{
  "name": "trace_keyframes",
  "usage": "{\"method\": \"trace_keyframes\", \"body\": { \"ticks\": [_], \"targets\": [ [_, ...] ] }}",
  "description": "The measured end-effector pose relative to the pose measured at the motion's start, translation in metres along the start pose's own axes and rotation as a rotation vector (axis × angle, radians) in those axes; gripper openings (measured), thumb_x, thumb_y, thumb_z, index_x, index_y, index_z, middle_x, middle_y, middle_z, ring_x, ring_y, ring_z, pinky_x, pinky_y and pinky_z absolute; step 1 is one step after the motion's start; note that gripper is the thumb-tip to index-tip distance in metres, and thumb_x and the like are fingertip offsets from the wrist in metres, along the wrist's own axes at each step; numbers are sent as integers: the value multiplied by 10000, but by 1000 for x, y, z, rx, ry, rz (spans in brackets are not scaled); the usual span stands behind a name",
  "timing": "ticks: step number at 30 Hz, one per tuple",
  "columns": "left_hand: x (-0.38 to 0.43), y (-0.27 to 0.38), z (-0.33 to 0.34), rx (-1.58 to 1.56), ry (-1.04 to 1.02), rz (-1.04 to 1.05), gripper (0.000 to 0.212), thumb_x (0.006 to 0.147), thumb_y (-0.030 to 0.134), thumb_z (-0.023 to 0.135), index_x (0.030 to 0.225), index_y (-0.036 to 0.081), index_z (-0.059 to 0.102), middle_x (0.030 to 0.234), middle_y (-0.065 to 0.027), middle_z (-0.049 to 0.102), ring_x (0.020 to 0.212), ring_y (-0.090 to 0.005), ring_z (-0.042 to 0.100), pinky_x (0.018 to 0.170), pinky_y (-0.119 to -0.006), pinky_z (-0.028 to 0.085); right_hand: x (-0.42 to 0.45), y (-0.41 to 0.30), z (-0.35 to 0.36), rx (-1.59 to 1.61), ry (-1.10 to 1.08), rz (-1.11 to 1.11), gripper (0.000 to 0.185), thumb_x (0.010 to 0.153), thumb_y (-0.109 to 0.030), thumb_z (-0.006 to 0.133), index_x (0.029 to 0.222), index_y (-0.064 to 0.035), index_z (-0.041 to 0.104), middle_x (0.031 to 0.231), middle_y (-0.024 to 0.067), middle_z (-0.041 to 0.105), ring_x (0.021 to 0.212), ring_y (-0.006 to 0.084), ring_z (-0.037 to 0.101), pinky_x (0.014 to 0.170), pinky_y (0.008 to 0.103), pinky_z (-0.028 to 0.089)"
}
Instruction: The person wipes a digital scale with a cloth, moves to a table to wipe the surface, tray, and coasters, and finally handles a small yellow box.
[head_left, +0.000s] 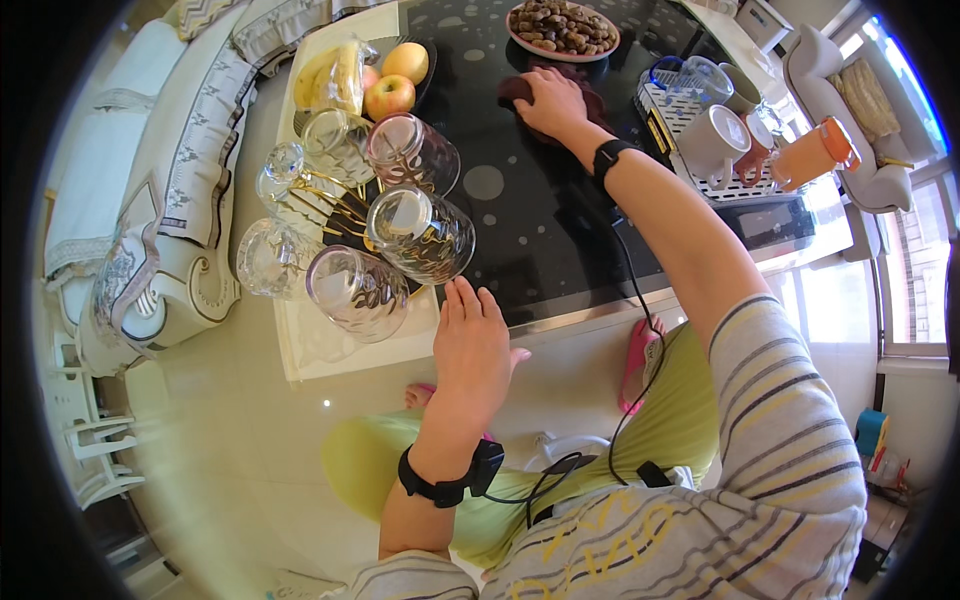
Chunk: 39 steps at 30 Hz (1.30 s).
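Observation:
Pressed flat on a dark maroon cloth (517, 91) is my right hand (553, 105), its fingers spread over the fabric on the black glossy tabletop (517, 225). Part of the cloth is hidden under the palm. My left hand (472, 345) is at the table's near edge, fingers extended and holding nothing, its fingertips close to an upturned clear glass (421, 234). Whether they touch it I cannot tell. Several upturned glasses hang around a gold-coloured rack (330, 199). Beyond the cloth stands a bowl of peanuts in shells (564, 30).
Apples (390, 96) and bagged bananas (330, 79) lie on a dark plate at the far left. To the right, a slotted white tray (739, 191) holds mugs (714, 142), a glass cup (705, 81) and an orange-lidded pitcher (814, 154). A black cable runs over the table's near edge.

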<state>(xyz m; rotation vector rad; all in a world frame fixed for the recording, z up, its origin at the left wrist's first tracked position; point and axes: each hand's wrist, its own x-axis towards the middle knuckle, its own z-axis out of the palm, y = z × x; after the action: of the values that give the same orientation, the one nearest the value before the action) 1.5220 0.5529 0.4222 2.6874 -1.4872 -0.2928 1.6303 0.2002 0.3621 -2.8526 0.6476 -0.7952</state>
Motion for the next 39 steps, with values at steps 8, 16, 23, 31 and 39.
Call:
{"method": "trace_keyframes", "body": {
  "ticks": [8, 16, 23, 31, 39],
  "targets": [
    [12, -2, -14, 99, -43, 24, 782, 700, 433, 795, 1254, -64, 552, 1359, -307, 488, 1271, -384, 495, 907, -415, 521, -44, -52, -18, 367, -142, -557, 470, 747, -249, 696, 1190, -109, 627, 1278, 121, 595, 1228, 318, 511, 1019, 434, 403],
    [13, -12, -13, 28, 32, 54, 735, 679, 429, 819, 1173, -68, 598, 1308, -295, 537, 1233, -359, 535, 954, -377, 496, -153, -48, -88, 198, -118, -379, 500, 773, -348, 713, 1244, -220, 608, 1366, 74, 529, 1331, 317, 417, 1103, 589, 240],
    [4, -17, 0, 61, 79, 101, 741, 739, 402, 784, 1274, -49, 541, 1396, -277, 462, 1295, -369, 472, 927, -411, 509, -201, -3, -108, -122, 178, 169, 456, 769, -384, 703, 1173, -180, 653, 1332, 97, 548, 1287, 339, 432, 1034, 554, 306],
    [0, -17, 8, 87, 79, 96, 796, 733, 351, 801, 1331, -60, 473, 1432, -299, 407, 1348, -387, 399, 1074, -418, 388, -224, -83, -118, 20, 181, 159, 356, 718, -279, 729, 1059, -187, 683, 1118, 11, 597, 1094, 268, 500, 876, 440, 392],
    [-3, -21, -14, -55, -84, 101, 620, 731, 327, 797, 1165, -67, 596, 1398, -277, 457, 1300, -379, 445, 1049, -408, 403, -241, -149, -103, 278, 49, -151, 392, 666, -266, 760, 1043, -200, 676, 1084, -12, 595, 1071, 232, 504, 864, 419, 389]
  ]
}}
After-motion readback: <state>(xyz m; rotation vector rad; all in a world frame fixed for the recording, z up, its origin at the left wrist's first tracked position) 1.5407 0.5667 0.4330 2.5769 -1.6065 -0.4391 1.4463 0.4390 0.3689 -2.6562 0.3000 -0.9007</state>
